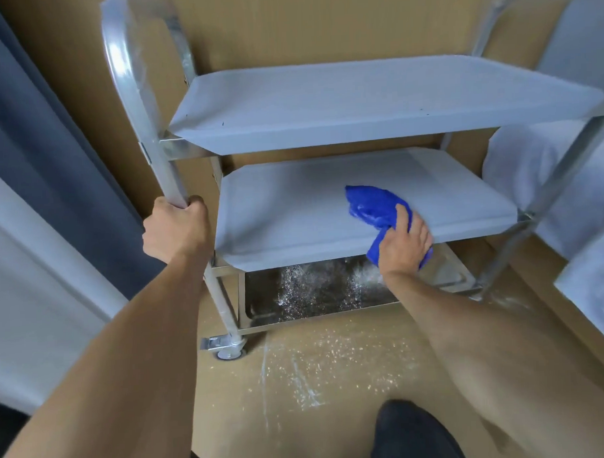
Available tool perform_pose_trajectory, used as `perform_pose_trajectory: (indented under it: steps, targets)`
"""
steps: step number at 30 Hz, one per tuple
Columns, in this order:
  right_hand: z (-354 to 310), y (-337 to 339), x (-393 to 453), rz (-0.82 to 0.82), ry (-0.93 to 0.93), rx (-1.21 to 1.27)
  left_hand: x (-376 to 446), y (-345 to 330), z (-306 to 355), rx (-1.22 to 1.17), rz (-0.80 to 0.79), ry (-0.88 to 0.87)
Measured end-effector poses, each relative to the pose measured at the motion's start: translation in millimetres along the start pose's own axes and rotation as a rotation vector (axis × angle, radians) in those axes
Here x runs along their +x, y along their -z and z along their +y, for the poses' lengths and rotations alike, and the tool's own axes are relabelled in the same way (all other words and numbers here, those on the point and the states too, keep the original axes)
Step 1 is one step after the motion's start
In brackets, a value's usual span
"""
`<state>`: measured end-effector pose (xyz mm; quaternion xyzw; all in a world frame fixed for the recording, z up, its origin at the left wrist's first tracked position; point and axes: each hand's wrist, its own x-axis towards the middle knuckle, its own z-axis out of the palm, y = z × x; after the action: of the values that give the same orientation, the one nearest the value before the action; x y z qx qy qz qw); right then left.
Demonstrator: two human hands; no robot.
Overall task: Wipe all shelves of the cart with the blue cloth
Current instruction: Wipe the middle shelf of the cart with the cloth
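Blue cloth overhangs middle shelf edge (front).

Right hand presses blue cloth on middle shelf; left hand grips cart post.

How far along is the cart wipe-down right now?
Top shelf looks clean apart from a few specks. In hand: the right hand presses the blue cloth on the middle shelf, while the left hand grips the cart post. Left: the bottom shelf, covered in white powder.
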<state>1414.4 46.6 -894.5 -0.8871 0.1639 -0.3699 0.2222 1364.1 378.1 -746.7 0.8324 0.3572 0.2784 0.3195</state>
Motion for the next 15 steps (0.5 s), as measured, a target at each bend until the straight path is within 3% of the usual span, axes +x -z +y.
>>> perform_pose_trajectory:
  steps: [3,7,11,13,15]
  targets:
    - [24,6,14,0.091,-0.240,0.116,-9,1,1,0.026,0.009,0.011]
    - [25,5,25,0.169,-0.332,0.169,-16,-2,2,0.038,0.054,-0.015]
    - [-4,3,-27,0.051,-0.039,0.093,-16,-7,7,0.036,0.106,0.069]
    - [-40,-3,-65,0.050,0.158,0.105,-21,-10,13,0.026,0.097,0.087]
    - [-88,-13,-90,-0.010,0.230,0.181,-19,-7,13,0.033,0.074,0.069]
